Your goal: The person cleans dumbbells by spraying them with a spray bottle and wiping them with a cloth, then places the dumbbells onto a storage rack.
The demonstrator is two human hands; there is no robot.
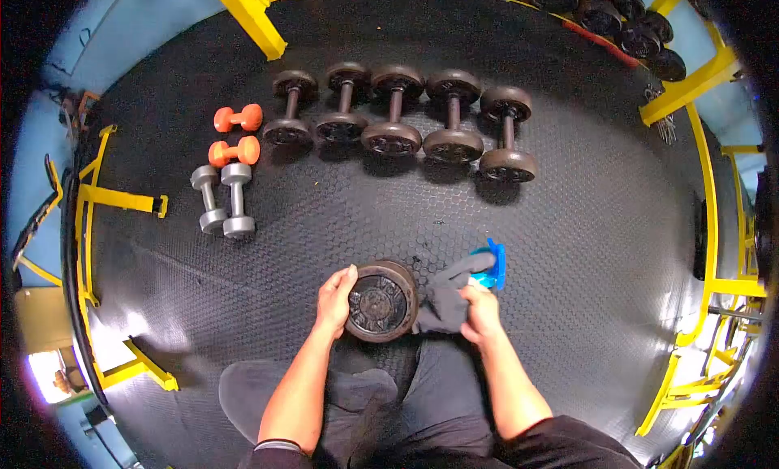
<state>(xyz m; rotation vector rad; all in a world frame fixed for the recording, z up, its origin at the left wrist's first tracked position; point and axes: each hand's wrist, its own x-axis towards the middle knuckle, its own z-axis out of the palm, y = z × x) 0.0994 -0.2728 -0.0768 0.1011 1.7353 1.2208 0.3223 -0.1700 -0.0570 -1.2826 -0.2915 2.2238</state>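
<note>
A dark dumbbell point(380, 302) is tilted so that one round end faces up, just in front of my knees. My left hand point(335, 299) grips the left rim of that end, thumb on top. My right hand point(480, 311) is closed on a dark grey cloth point(446, 300), which lies against the dumbbell's right side and hides its handle. Just beyond my right hand, partly covered by the cloth, is a blue object point(496, 264).
Several dark dumbbells point(395, 104) stand in a row farther off on the black mat point(584, 250). Two orange dumbbells point(235, 152) and two grey ones point(237, 200) lie at their left. Yellow frames point(122, 200) line both sides, and a weight rack point(600, 19) is at the upper right.
</note>
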